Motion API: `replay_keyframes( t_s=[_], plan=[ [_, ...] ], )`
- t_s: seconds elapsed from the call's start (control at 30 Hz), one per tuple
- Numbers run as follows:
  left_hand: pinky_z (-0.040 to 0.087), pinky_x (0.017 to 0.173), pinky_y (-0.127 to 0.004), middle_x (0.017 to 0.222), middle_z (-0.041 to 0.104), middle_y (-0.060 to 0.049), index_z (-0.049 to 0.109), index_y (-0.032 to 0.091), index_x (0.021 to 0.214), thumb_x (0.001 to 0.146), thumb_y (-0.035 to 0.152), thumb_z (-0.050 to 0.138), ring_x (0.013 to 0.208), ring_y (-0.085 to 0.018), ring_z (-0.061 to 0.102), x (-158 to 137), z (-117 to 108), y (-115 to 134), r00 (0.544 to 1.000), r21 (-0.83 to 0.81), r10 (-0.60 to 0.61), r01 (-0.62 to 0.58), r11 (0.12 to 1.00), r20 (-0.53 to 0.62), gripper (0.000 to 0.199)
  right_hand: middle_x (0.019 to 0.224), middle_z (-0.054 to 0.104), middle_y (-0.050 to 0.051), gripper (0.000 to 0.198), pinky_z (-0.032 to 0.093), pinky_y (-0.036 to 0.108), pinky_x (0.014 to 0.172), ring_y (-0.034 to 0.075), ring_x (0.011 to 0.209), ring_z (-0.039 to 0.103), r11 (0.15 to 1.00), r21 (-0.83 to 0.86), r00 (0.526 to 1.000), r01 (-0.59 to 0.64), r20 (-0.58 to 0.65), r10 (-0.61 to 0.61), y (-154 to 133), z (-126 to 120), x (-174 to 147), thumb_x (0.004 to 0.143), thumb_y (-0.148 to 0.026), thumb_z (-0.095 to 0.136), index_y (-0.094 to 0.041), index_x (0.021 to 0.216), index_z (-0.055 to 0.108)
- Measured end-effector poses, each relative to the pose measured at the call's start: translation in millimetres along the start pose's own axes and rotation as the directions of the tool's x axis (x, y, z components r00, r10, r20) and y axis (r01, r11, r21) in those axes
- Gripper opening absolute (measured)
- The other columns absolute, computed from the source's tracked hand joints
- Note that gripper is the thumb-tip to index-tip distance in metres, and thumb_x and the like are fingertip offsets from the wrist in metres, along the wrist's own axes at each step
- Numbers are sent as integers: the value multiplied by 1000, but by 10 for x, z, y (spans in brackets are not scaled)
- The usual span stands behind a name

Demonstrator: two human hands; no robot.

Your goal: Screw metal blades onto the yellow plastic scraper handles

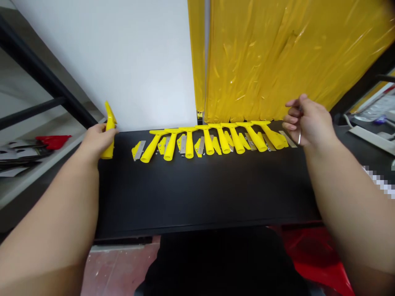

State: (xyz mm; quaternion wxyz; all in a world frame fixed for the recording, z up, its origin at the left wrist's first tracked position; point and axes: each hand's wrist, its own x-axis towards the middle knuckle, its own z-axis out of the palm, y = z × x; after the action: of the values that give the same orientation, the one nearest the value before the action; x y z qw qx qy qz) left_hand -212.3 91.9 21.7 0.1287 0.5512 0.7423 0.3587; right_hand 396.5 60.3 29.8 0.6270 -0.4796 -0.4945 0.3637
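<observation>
My left hand [98,139] is closed around a yellow plastic scraper handle [108,149] at the left end of the black table; its pointed head sticks up above my fingers. At the right, my right hand [311,119] is raised with its fingers curled around a thin metal rod [299,137], whose lower end shows below the palm. Between the hands lies a row of several yellow scraper handles [189,148], round open ends toward me. Among them are flat metal blades [140,150], small yellow plates [161,145] and tiny screws [204,153].
The black table [203,193] runs across in front of me. Behind it stand a white panel [132,61] and a yellow plastic sheet [262,61]. A black frame bar [46,78] and a shelf with a red packet [54,142] are on the left. Red plastic [317,255] hangs below right.
</observation>
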Motion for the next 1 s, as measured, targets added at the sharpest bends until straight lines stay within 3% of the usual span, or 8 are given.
replay_keyframes(
  t_s=[0.13, 0.27, 0.43, 0.67, 0.77, 0.83, 0.93, 1.0],
  plan=[
    [46, 64, -31, 66, 55, 4, 58, 15, 106, 88, 29, 66, 63, -15, 51, -39, -63, -11, 968, -194, -211, 235, 952, 139, 25, 68, 27, -9, 45, 11, 34, 51, 12, 55, 18, 998, 48, 999, -47, -7, 47, 55, -34, 38, 85, -67, 77, -28, 90, 57],
    [40, 59, -27, 61, 45, 7, 55, 18, 104, 91, 38, 64, 57, -11, 40, -146, -78, 76, 927, -357, -186, 303, 883, 327, 26, 70, 36, -8, 46, 12, 32, 50, 10, 54, 25, 993, 91, 997, -71, -30, 74, 152, -20, 58, 85, -64, 81, -29, 92, 51],
    [37, 53, -30, 67, 60, 1, 63, 14, 112, 98, 38, 51, 53, -13, 47, -224, -15, 58, 892, -354, -200, 355, 865, 406, 30, 71, 41, -8, 58, 17, 31, 50, 10, 54, 28, 999, 32, 1000, 1, -22, 0, 255, -15, 69, 77, -71, 82, -30, 84, 41],
    [44, 59, -33, 66, 63, -1, 66, 10, 109, 95, 35, 56, 57, -17, 53, -167, 53, -18, 909, -288, -224, 332, 898, 351, 30, 70, 45, -8, 49, 19, 29, 49, 9, 53, 32, 1000, 4, 1000, -19, -18, 19, 306, 41, 31, 78, -64, 83, -28, 88, 51],
    [48, 65, -34, 73, 65, -1, 63, 11, 109, 96, 34, 56, 64, -18, 56, -152, 66, -18, 950, -264, -183, 250, 932, 253, 27, 70, 45, -8, 48, 20, 28, 48, 9, 52, 33, 1000, -21, 1000, 1, -29, -1, 316, 50, 26, 80, -64, 81, -28, 88, 49],
    [46, 70, -32, 82, 65, 2, 61, 14, 122, 96, 32, 62, 72, -17, 56, -150, 82, -14, 985, -250, -116, 146, 957, 131, 33, 70, 45, -8, 49, 21, 28, 47, 9, 51, 33, 999, -33, 999, 10, -38, -11, 317, 51, 28, 79, -65, 81, -28, 87, 49],
    [39, 72, -27, 85, 59, 6, 60, 19, 137, 86, 33, 82, 78, -15, 52, -145, 122, -27, 1000, -67, 9, -11, 998, -28, 57, 69, 47, -8, 48, 22, 28, 46, 9, 52, 34, 999, -50, 1000, 14, -25, -15, 309, 55, 27, 79, -64, 81, -29, 86, 48],
    [35, 70, -26, 79, 58, 6, 68, 18, 129, 76, 32, 91, 76, -15, 51, -126, 164, -53, 997, 112, 74, -73, 991, -2, 59, 68, 47, -8, 48, 23, 27, 46, 10, 51, 35, 996, -87, 1000, 14, -8, -15, 302, 62, 23, 80, -64, 80, -29, 87, 48]
  ],
)
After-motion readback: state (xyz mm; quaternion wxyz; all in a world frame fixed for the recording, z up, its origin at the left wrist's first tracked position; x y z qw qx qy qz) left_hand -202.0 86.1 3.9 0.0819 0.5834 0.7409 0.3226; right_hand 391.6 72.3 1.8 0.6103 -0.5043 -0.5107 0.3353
